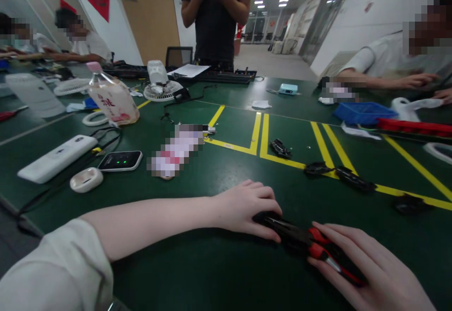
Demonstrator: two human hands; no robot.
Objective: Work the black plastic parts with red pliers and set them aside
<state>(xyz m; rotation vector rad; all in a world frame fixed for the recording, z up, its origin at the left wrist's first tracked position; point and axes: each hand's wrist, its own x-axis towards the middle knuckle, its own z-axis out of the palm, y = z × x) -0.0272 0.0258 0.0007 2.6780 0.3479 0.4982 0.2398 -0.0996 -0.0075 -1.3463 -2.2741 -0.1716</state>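
Diagonally, pliers (300, 241) pointing leftward, right hand (379, 264) gripping handles (318, 251), left hand (247, 208) pinching black piece (264, 218)

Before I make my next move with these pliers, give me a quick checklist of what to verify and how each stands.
1. Left hand holding the black part: ok.
2. Right hand around the red-and-black pliers: ok.
3. Jaws biting firmly on the part: cannot tell; dark against dark.
4. Smartphone apart from both hands: ok.
5. Bottle capped: ok.
6. Yellow tape free of black pieces: not ok; some lie across it.
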